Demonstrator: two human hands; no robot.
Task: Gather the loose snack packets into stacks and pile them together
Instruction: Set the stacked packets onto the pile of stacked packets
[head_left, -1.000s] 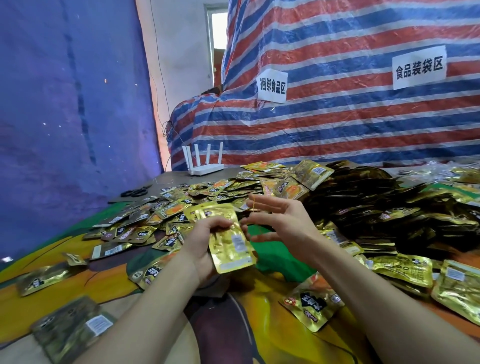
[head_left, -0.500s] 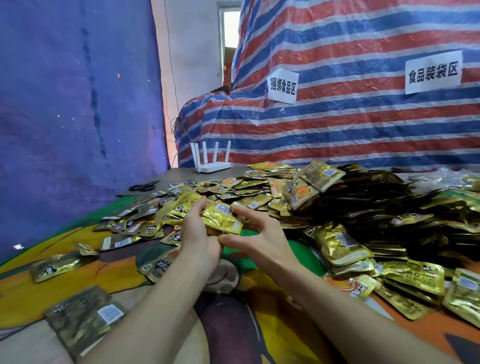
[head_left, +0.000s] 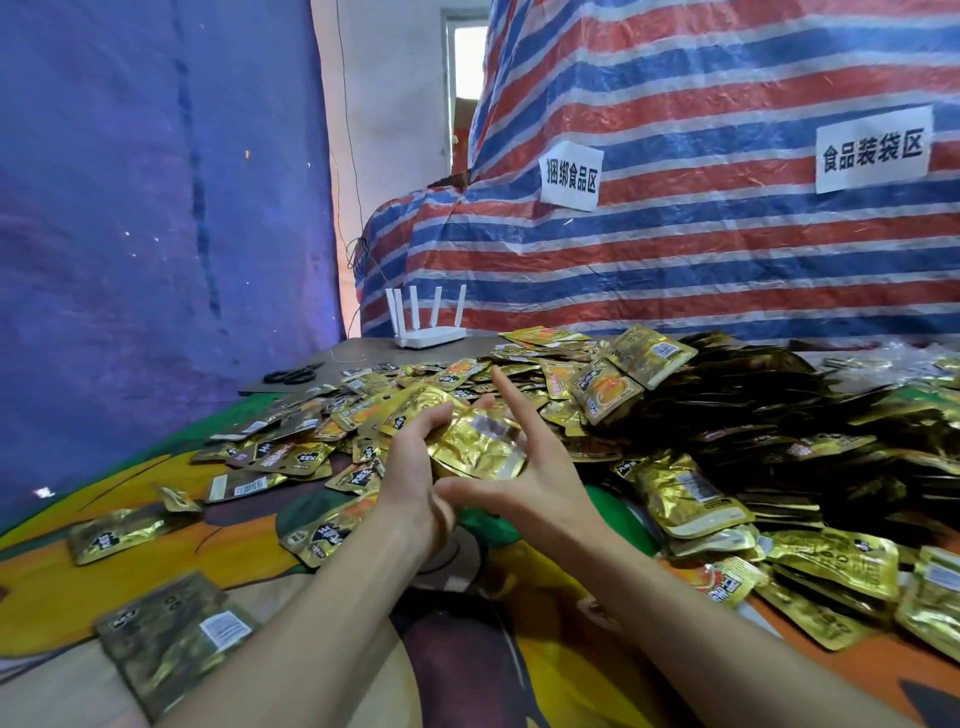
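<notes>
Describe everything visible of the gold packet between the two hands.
The gold packet is crinkled, shiny foil with a blurred white label on its face. It lies tilted, raised above the scattered packets. The left hand grips its left edge with curled fingers. The right hand, index finger straight, rests against its right side, thumb under the near edge.

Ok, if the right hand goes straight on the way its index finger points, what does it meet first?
Probably the loose gold packets spread just beyond the right hand; the striped tarp stands behind them. Depth is unclear.
</notes>
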